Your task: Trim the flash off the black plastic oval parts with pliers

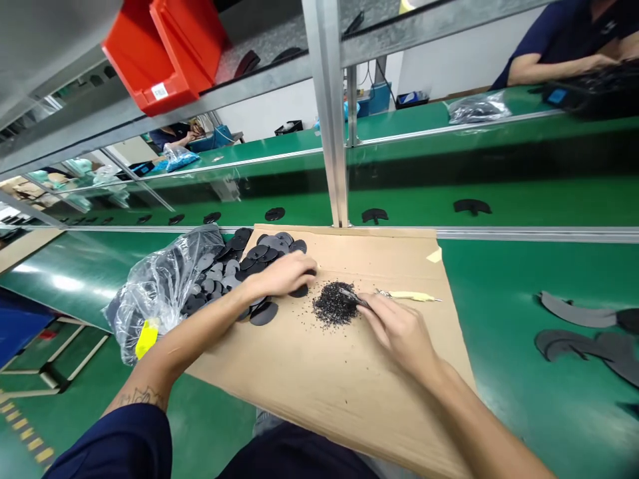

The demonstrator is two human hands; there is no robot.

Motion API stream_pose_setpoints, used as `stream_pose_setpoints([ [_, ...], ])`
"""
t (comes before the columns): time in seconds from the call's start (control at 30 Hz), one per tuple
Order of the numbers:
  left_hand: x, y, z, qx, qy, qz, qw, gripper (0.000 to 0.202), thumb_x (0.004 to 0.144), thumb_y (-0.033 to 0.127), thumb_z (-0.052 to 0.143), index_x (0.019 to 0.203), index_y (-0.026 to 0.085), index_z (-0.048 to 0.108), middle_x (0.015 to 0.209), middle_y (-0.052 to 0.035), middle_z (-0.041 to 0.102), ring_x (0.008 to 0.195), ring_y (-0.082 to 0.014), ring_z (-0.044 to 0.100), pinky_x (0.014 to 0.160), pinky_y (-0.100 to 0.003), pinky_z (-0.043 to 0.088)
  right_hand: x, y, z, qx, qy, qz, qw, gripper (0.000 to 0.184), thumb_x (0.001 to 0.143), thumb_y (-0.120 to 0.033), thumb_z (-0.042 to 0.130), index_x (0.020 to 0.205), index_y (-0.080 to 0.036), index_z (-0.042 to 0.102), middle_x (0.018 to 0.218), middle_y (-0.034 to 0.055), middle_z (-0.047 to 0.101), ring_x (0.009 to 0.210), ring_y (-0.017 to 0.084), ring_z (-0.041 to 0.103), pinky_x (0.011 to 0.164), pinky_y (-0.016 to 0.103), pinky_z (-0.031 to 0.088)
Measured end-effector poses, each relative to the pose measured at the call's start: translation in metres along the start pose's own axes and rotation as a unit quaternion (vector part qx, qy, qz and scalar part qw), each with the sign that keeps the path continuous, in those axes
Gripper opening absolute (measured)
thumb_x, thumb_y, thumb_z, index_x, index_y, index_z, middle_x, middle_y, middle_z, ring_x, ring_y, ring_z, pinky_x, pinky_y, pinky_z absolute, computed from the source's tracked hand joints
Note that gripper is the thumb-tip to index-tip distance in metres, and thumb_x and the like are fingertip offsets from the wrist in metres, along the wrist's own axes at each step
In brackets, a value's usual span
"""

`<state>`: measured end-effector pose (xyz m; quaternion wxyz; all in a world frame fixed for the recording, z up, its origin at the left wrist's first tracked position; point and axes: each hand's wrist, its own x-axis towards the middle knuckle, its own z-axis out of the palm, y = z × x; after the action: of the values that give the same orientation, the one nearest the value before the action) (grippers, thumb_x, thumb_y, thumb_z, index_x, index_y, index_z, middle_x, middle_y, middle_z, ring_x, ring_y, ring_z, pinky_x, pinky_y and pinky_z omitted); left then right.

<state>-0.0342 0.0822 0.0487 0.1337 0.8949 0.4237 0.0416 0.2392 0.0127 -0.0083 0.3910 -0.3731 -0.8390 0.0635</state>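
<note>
On a cardboard sheet (309,362) laid over a green table (504,392), a person works with both hands around a small heap of black bits (329,309). The right hand (398,326) has its fingers closed around a slim dark tool (353,297), perhaps tweezers, its tip at the upper right part of the heap. The left hand (285,274) reaches over a spread of dark discs (264,313), fingers curled downward on the side nearest the heap; whether they grip a disc, one cannot tell. The discs lie left of the heap, beside a clear plastic bag (160,273); a yellow-handled tool (412,295) rests just beyond the right hand.

Good handling here seems to ask for a light, steady pinch on the slim tool, its tip eased in from the edge of the heap so the loose bits do not scatter. Overlapping discs could slide, so lifting them singly by the rim looks safest, with the left forearm carried clear of the spread.
</note>
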Motion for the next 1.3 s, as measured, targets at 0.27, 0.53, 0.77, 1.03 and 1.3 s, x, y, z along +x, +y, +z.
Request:
stream_pose_setpoints([
  [0.27, 0.01, -0.037, -0.003, 0.051, 0.0, -0.082, 0.995, 0.016, 0.084, 0.021, 0.071, 0.098, 0.016, 0.065, 0.099, -0.0103, 0.07, 0.095, -0.0264, 0.065, 0.085, -0.035, 0.05, 0.003, -0.003, -0.002, 0.069, 0.045, 0.071, 0.994, 0.022, 0.103, -0.027, 0.05, 0.109, -0.017, 0.069, 0.094, 0.0091, 0.077, 0.077, 0.021, 0.073, 0.069, 0.033, 0.057],
  [0.53, -0.017, 0.039, 0.018, -0.341, 0.169, -0.047, 0.924, 0.031, 0.093, 0.041, 0.066, 0.109, 0.016, 0.062, 0.083, -0.0026, 0.066, 0.07, -0.0126, 0.061, 0.062, -0.022, 0.049, 0.007, -0.016, -0.002, 0.424, -0.031, 0.33, 0.843, 0.035, 0.087, -0.048, 0.069, 0.101, -0.016, 0.072, 0.083, 0.0057, 0.075, 0.064, 0.018, 0.068, 0.052, 0.03, 0.057],
  [0.77, -0.023, 0.081, 0.055, -0.407, 0.233, -0.104, 0.877, 0.026, 0.087, 0.033, 0.074, 0.105, 0.016, 0.069, 0.068, 0.0036, 0.055, 0.059, -0.0081, 0.049, 0.057, -0.019, 0.042, 0.008, -0.018, 0.001, 0.5, -0.066, 0.368, 0.781, 0.045, 0.077, -0.054, 0.078, 0.1, -0.017, 0.075, 0.093, 0.0068, 0.077, 0.087, 0.022, 0.074, 0.081, 0.037, 0.063],
  [1.03, -0.028, 0.075, 0.066, -0.421, 0.259, -0.11, 0.862, 0.021, 0.088, 0.029, 0.073, 0.103, 0.017, 0.066, 0.078, 0.0012, 0.063, 0.064, -0.0085, 0.055, 0.06, -0.018, 0.045, 0.006, -0.021, -0.001, 0.456, -0.093, 0.384, 0.797, 0.033, 0.08, -0.049, 0.076, 0.095, -0.019, 0.074, 0.089, 0.0044, 0.075, 0.08, 0.02, 0.071, 0.074, 0.033, 0.061],
  [1.3, -0.026, 0.075, 0.063, -0.519, 0.354, -0.063, 0.775, 0.035, 0.091, 0.031, 0.072, 0.121, 0.021, 0.058, 0.107, -0.0052, 0.066, 0.082, -0.0104, 0.068, 0.071, -0.02, 0.056, 0.007, -0.022, 0.0, 0.447, -0.088, 0.386, 0.802, 0.027, 0.082, -0.044, 0.076, 0.091, -0.02, 0.072, 0.086, 0.0031, 0.073, 0.076, 0.018, 0.07, 0.071, 0.031, 0.059],
])
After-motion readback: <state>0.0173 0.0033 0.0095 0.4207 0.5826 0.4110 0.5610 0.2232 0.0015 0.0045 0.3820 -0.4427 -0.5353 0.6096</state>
